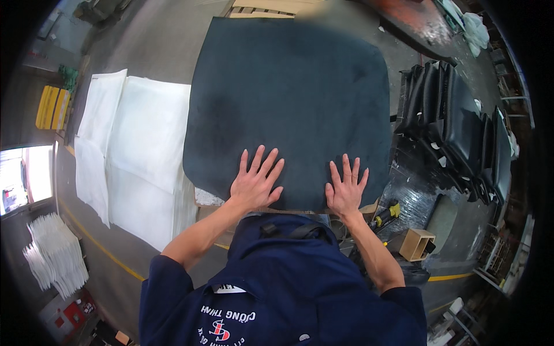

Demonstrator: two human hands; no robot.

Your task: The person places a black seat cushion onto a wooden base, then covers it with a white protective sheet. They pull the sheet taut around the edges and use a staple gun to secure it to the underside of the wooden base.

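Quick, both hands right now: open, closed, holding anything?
Left hand: open, fingers spread, pressed flat on the dark sheet, gripping nothing.
Right hand: open, flat on the same sheet, gripping nothing.

Dark blue-grey sheet [288, 98], white sheets [144, 150] beside it, yellow floor line [98, 245].

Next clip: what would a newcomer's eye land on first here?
First, the big dark sheet filling the middle, with the left hand and right hand pressed flat, fingers spread, on its near edge. Then the stack of white sheets to its left, and the row of black moulded panels standing to the right.
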